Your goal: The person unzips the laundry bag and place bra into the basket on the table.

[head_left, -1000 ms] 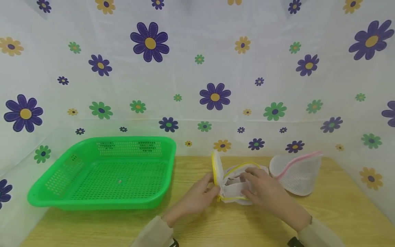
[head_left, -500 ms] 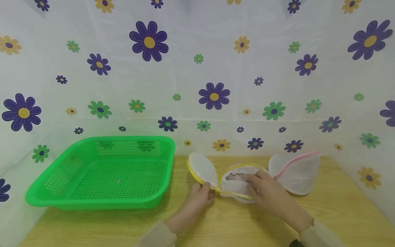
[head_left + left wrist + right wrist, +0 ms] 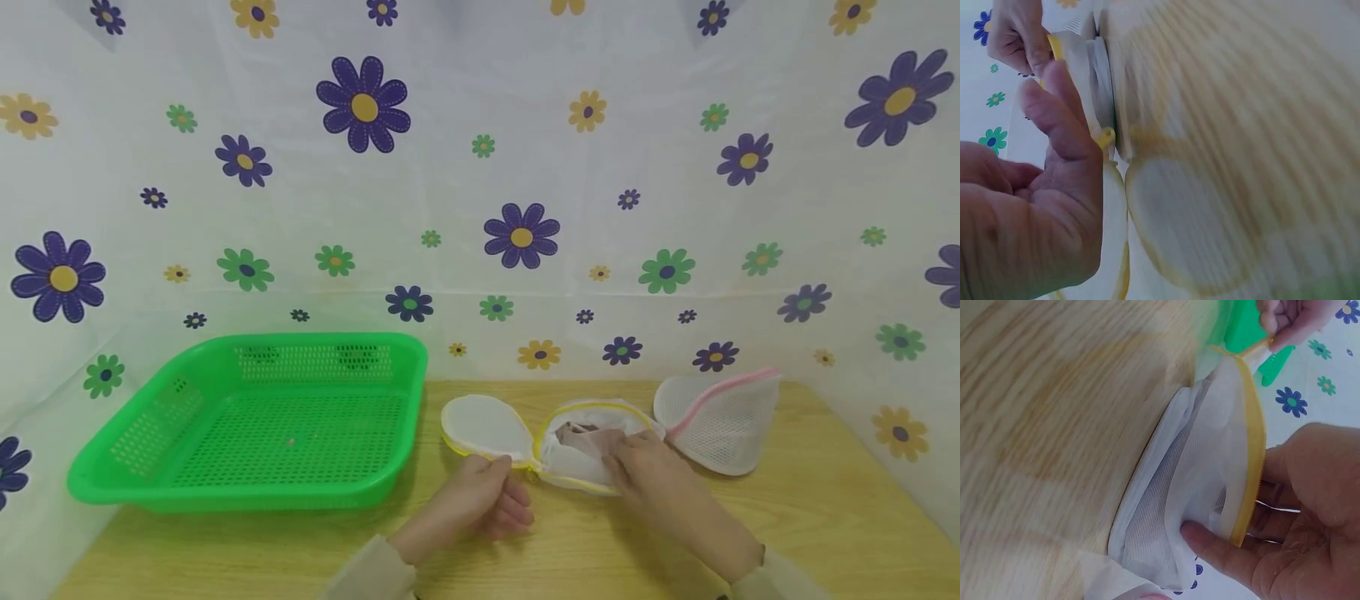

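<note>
A white mesh laundry bag (image 3: 567, 465) with a yellow zip stands unzipped on the table, its round lid (image 3: 483, 425) folded out to the left. Inside lies a crumpled greyish-pink cloth (image 3: 581, 435). My left hand (image 3: 480, 497) pinches the lid's near edge between thumb and fingers. At the bag's right side my right hand (image 3: 651, 475) grips the wall; in the right wrist view its thumb (image 3: 1213, 547) presses the mesh from outside, with the other fingers beyond the yellow zip edge. The right fingertips are hidden in the head view, right where the cloth ends.
A green perforated plastic basket (image 3: 255, 493) stands on the left of the wooden table (image 3: 525, 558). Behind the right hand is another white mesh bag (image 3: 731, 433) with a pink zip. A flower-patterned curtain (image 3: 450, 183) hangs behind the table.
The lid has swung from upright over to the left and down nearly flat, with the left hand at its edge. The right hand has shifted slightly right, and more of the cloth shows.
</note>
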`<state>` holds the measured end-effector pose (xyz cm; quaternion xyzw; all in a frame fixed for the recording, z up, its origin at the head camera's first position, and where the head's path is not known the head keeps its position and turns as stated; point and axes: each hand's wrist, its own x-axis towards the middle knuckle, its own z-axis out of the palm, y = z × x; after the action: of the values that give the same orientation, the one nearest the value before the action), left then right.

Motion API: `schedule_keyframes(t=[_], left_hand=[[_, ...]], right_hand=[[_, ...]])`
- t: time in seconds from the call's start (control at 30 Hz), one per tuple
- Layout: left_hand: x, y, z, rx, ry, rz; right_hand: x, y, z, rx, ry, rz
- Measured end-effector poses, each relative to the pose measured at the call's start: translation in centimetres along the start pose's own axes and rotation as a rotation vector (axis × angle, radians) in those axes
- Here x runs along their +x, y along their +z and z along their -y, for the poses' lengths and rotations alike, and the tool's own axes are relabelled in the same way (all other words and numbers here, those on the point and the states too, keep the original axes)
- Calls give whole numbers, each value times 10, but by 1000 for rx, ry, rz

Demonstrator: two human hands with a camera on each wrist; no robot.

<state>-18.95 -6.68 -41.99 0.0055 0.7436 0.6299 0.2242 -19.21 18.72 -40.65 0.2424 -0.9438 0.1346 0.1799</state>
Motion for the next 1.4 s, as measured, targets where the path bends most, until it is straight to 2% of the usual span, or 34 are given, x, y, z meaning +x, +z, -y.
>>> schedule_keyframes(t=[0.17,0.23,0.27,0.33,0.4,0.47,0.53,0.57,0.67,0.77,0.93,1.07,1.3,1.4], left_hand=[[1,0,-3,-64,-19,-17],[1,0,-5,-73,5,-38],[1,1,-6,-38,37,-50],[1,2,-9,111,131,-77],[0,4,-11,342,252,-116],[-2,7,-12,566,332,-144],[-4,10,-11,749,359,-157],[-5,12,-10,805,357,-143],[-6,16,-6,919,319,-95],[-6,19,-4,1015,339,-97],[-6,18,-3,1101,377,-118],[-5,17,-2,1116,377,-110],[-2,14,-5,1124,361,-85],[-2,13,-5,1127,369,-78]], right_hand=[[3,-2,-2,65,99,28],[4,-2,-3,63,95,-2],[5,-2,-3,60,96,-13],[5,-2,-4,38,87,-31],[6,-2,-4,16,73,-42],[7,-2,-4,-9,62,-34],[9,-2,-4,-35,34,-18],[9,-1,-4,-49,17,-6],[11,2,-4,-82,-18,53],[10,7,-3,-93,-20,116],[9,15,1,-125,-39,124],[12,18,-1,-150,-55,113],[23,18,-7,-130,-103,106],[25,19,-9,-105,-77,120]])
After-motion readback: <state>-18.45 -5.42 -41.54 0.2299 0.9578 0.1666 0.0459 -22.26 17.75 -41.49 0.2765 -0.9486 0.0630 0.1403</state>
